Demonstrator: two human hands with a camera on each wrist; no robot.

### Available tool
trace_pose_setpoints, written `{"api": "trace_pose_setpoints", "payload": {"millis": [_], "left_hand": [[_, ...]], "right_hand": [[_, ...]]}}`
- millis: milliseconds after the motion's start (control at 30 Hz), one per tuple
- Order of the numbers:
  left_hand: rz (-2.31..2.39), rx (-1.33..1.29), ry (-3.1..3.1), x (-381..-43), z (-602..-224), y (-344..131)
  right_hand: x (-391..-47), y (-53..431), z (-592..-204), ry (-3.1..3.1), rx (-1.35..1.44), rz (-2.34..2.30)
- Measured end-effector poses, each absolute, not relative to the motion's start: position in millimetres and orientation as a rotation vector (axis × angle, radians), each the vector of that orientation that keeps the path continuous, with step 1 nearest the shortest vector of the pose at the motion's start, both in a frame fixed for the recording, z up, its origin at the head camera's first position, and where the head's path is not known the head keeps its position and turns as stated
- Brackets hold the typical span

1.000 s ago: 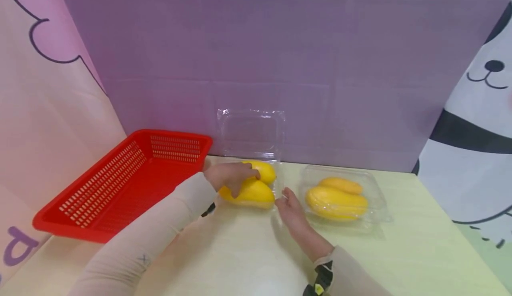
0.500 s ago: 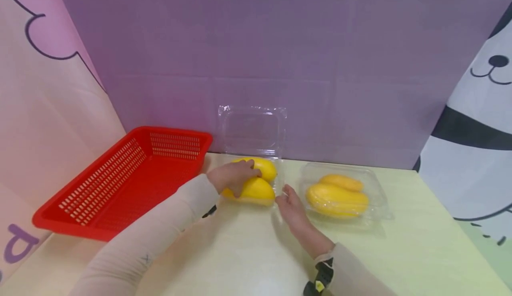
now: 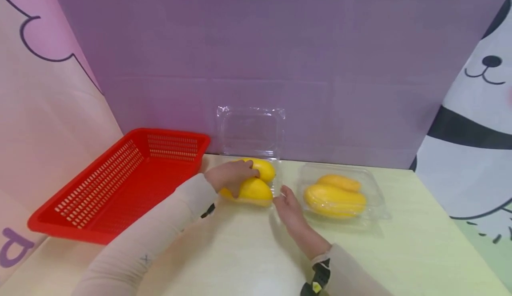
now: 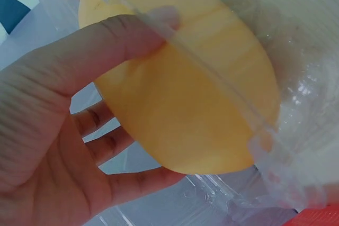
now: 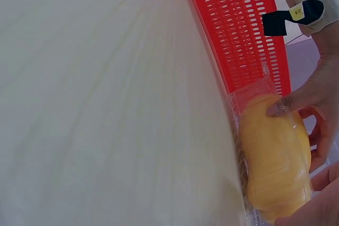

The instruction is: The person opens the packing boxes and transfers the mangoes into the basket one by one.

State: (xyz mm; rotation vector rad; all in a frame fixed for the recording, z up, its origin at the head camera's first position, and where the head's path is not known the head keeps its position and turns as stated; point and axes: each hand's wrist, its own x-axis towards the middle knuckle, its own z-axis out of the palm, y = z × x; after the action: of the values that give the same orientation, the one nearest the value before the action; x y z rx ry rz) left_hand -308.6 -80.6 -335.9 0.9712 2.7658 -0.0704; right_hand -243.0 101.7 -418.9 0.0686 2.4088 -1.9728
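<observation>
A clear plastic clamshell box (image 3: 278, 178) stands at the back of the table, its lid (image 3: 250, 131) raised against the purple backdrop. Two yellow mangoes lie in it, a front mango (image 3: 256, 190) and a rear mango (image 3: 264, 170). My left hand (image 3: 232, 176) grips the front mango from above, thumb on its near side and fingers reaching down behind it, as the left wrist view shows. At the box's front right corner, my right hand (image 3: 291, 211) pinches the edge between thumb and fingers. Part of that hand shows low in the right wrist view.
Left of the box stands a red plastic basket (image 3: 120, 234) with slotted walls. To the right lies a second clear box (image 3: 374, 189), its lid down over two more yellow mangoes (image 3: 336, 200). The purple backdrop (image 3: 304, 65) rises right behind the table.
Both hands stay at the box almost unmoved. The front mango's left end shows slightly less beneath my left hand than a second ago. The head view shifts a little.
</observation>
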Motion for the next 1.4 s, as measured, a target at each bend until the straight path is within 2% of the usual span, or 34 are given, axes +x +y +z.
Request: {"api": "trace_pose_setpoints", "payload": {"millis": [400, 700, 1400], "left_hand": [[0.038, 0.859, 2.792, -304.3, -322.0, -85.4], [-0.001, 0.906, 2.817, -304.4, -315.7, -85.8], [0.064, 0.813, 2.867, -299.9, -300.7, -91.3]], "right_hand": [[-246.4, 100.4, -419.8, 2.441, 0.074, -1.986], [-245.3, 100.1, -418.9, 2.468, 0.084, -1.958], [-244.3, 100.3, -418.5, 2.456, 0.097, -1.96]]}}
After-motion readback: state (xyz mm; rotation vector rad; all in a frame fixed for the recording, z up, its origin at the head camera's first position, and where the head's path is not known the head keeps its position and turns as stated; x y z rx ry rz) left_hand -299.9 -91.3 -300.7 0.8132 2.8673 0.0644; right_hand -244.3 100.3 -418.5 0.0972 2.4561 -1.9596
